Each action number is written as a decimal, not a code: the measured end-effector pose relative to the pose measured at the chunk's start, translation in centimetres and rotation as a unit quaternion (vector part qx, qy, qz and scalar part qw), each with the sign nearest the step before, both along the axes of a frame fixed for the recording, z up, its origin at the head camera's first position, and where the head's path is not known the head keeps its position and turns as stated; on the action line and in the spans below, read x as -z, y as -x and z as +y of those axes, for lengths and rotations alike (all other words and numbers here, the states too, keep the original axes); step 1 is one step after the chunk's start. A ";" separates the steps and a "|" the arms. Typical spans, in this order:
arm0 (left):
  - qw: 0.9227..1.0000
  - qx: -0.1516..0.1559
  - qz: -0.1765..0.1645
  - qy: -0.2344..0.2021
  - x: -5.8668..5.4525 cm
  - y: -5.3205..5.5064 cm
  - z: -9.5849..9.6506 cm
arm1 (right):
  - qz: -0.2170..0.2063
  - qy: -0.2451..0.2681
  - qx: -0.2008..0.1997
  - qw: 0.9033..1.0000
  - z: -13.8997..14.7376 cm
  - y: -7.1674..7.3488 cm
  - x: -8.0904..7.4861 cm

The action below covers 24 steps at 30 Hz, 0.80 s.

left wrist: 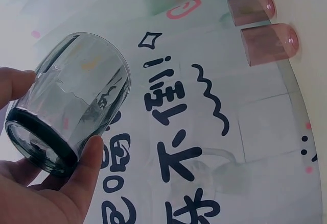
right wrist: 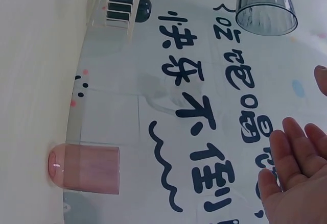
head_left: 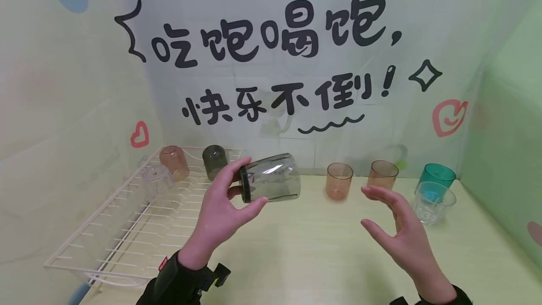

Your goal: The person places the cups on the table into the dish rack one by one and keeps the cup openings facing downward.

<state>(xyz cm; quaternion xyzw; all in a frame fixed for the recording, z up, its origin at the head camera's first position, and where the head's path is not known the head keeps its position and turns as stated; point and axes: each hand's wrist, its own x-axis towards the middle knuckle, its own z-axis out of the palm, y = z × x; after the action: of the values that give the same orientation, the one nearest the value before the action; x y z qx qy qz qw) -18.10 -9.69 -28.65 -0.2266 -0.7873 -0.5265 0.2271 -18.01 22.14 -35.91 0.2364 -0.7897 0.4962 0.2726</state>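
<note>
Just right of the white rack [head_left: 127, 235], above the desk [head_left: 313, 253], I can see the person's left hand [head_left: 219, 211] gripping a grey glass [head_left: 273, 179] tipped on its side, thumb and fingers round its base end, mouth facing away from the rack. The right hand [head_left: 404, 236], well apart from the rack, holds nothing, its thumb and fingers spread. At the rack's far end, a pink glass [head_left: 174, 164], a dark glass [head_left: 214, 161] and a clear glass [head_left: 157, 181] sit upside down. Two upright peach tumblers [head_left: 338, 183] stand to the rack's right; farthest from it are a teal cup [head_left: 440, 173] and a clear tumbler [head_left: 431, 212].
</note>
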 end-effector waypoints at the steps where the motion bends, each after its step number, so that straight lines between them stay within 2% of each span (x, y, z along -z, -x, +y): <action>1: 1.000 -0.003 0.001 0.003 -0.1 0.0 -0.2 | -0.011 -0.002 0.006 1.000 0.2 0.0 0.0; 4: 1.000 -0.016 -0.001 0.009 -0.2 0.0 -0.7 | -0.026 -0.006 0.016 1.000 0.6 0.0 0.0; 10: 0.999 -0.037 -0.009 0.022 -0.5 -0.2 -1.8 | -0.021 -0.021 0.022 0.999 0.6 -0.8 -1.1; 15: 0.998 -0.053 -0.009 0.040 -0.3 0.4 -2.9 | -0.022 -0.033 0.033 0.999 0.7 -1.3 -1.8; 18: 0.997 -0.064 -0.011 0.052 0.4 1.1 -3.8 | -0.020 -0.037 0.037 0.998 1.4 -1.0 -1.3; 24: 0.995 -0.069 -0.001 0.072 1.1 2.4 -5.5 | 0.013 -0.050 0.034 0.998 3.0 0.2 0.6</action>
<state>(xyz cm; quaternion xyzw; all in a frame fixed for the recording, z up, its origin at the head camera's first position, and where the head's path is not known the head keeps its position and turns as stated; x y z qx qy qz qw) -20.52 -15.22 -29.75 -0.1867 -0.8372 -0.4520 0.2450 -18.20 25.18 -36.49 0.2293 -0.8175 0.4431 0.2876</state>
